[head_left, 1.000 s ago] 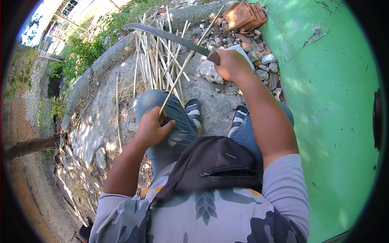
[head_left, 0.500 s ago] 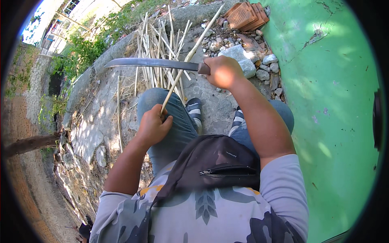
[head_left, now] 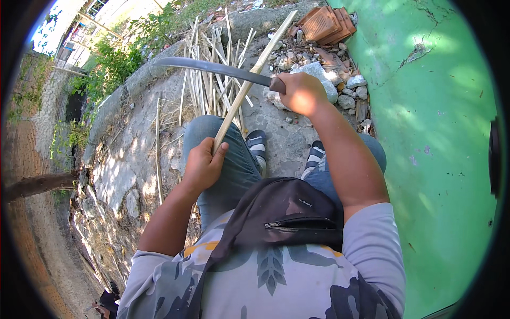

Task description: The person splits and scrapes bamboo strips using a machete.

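Note:
A machete with a long, slightly curved grey blade is in my right hand, its fingers wrapped round the brown handle. The blade points left and crosses a pale split wooden strip; whether it touches or cuts into the strip I cannot tell. My left hand grips the strip's lower end, thumb laid along it, above my left knee. From there the strip slants up and to the right, its broad face showing. Beyond my knees lies a loose pile of similar pale strips on the ground.
Broken stones and stacked orange roof tiles lie at the far right, beside a green wall. A low concrete kerb curves along the left. My sandalled feet rest on rough ground, and a black bag hangs at my front.
The strip has turned in my left hand, so a broader face shows. My right hand and the machete have moved slightly right, and the blade now tilts down towards the handle.

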Demonstrator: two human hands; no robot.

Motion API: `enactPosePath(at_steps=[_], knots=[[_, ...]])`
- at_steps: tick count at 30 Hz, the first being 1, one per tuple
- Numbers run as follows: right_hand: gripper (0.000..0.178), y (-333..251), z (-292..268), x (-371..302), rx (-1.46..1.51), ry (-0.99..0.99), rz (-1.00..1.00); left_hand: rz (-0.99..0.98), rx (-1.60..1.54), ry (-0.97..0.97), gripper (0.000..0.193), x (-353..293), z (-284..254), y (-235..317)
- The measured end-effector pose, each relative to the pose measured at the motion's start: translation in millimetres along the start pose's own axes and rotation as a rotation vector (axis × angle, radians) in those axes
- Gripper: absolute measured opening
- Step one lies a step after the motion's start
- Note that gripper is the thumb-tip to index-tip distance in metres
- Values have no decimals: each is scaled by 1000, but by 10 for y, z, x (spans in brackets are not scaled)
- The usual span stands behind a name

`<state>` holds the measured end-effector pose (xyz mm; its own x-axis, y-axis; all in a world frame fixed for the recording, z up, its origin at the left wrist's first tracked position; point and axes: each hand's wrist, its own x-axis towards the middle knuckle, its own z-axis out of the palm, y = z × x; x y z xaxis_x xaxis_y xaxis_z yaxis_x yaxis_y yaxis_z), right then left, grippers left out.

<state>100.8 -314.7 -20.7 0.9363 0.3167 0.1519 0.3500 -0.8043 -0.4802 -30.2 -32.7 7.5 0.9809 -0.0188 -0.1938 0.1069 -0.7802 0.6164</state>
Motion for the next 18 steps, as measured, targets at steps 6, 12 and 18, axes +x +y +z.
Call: enactPosePath(at_steps=[6, 12, 18], knots=[[20, -107, 8, -23, 38, 10, 9, -11, 66, 0, 40, -6, -9, 6], [18, -71, 53, 37, -20, -92, 20, -21, 30, 23, 36, -1, 25, 11], [17, 36, 96, 45, -120, -77, -3, -10, 40, 28, 36, 1, 23, 36]])
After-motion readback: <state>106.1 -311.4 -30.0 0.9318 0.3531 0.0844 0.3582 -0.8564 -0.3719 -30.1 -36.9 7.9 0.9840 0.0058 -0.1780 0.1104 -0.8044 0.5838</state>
